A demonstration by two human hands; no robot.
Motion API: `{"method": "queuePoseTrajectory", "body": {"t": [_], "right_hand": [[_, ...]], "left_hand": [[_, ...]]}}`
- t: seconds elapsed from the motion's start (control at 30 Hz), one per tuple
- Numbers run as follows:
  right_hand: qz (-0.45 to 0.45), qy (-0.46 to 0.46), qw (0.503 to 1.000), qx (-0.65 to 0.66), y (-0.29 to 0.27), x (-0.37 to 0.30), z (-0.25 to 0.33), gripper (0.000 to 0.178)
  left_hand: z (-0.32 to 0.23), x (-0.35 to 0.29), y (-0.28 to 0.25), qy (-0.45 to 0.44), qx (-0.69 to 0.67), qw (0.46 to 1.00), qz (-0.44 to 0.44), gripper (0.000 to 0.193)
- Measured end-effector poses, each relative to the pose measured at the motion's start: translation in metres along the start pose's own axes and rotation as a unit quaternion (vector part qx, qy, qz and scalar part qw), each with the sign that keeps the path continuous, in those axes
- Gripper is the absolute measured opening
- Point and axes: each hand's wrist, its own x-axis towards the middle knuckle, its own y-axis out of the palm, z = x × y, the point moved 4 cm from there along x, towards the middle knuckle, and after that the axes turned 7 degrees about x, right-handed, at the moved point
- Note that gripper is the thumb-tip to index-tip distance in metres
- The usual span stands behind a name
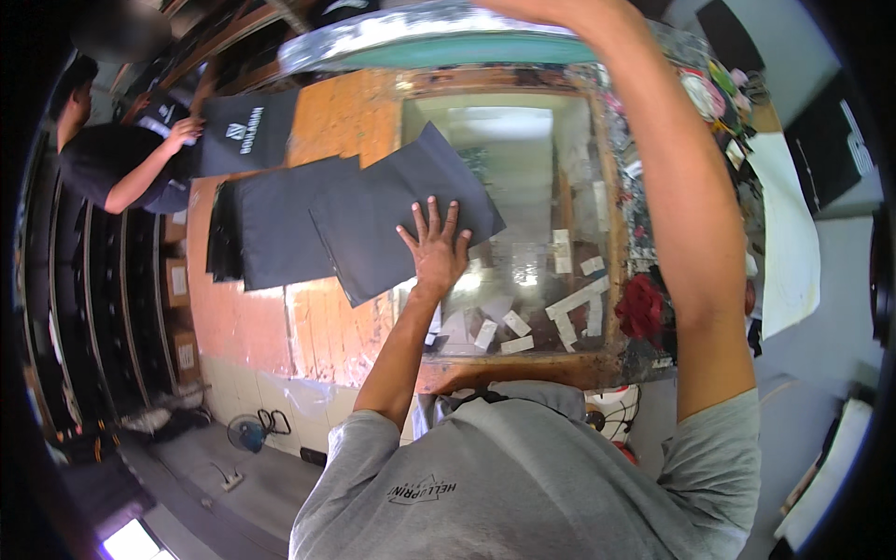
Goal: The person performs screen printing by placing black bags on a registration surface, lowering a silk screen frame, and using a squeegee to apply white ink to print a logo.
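My left hand lies flat with fingers spread on the top one of several black flat sheets, paper or cloth. That sheet is turned at an angle and overlaps a glass panel set into the wooden table. More black sheets lie fanned in a pile to its left. My right arm reaches up and forward past the upper edge of the picture, so the hand itself is cut off. Near where it leaves the picture, a silvery-edged frame with a green surface stands across the table's far side.
White block-like pieces lie on the glass. A dark red cloth and clutter line the table's right side. At the far left, a co-worker handles a black printed sheet beside a rack. A small fan stands below.
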Motion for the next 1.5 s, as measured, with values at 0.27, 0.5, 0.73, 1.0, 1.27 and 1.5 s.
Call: {"method": "queuePoseTrajectory", "body": {"t": [0.27,0.5,0.73,1.0,1.27,1.5], "right_hand": [[0.058,0.014,0.997,0.045,-0.008,-0.011,-0.001,0.045],[0.052,-0.019,0.994,0.097,-0.021,-0.026,-0.011,0.046],[0.077,-0.012,0.988,0.132,-0.023,-0.024,-0.013,0.046],[0.094,-0.005,0.984,0.15,-0.024,-0.025,-0.009,0.047],[0.108,0.003,0.98,0.169,-0.026,-0.025,-0.007,0.048],[0.118,0.015,0.98,0.16,-0.018,-0.02,-0.01,0.049]], "left_hand": [[-0.118,0.031,0.039,0.2,-0.012,0.979,0.048,0.066],[-0.12,0.031,0.035,0.169,-0.081,0.981,0.048,0.064],[-0.11,0.002,0.032,0.127,-0.025,0.991,0.03,0.064],[-0.112,-0.006,0.034,0.125,-0.018,0.992,0.028,0.063],[-0.112,-0.004,0.035,0.122,0.004,0.992,0.027,0.065],[-0.11,-0.004,0.031,0.135,-0.008,0.991,0.016,0.067]]}}
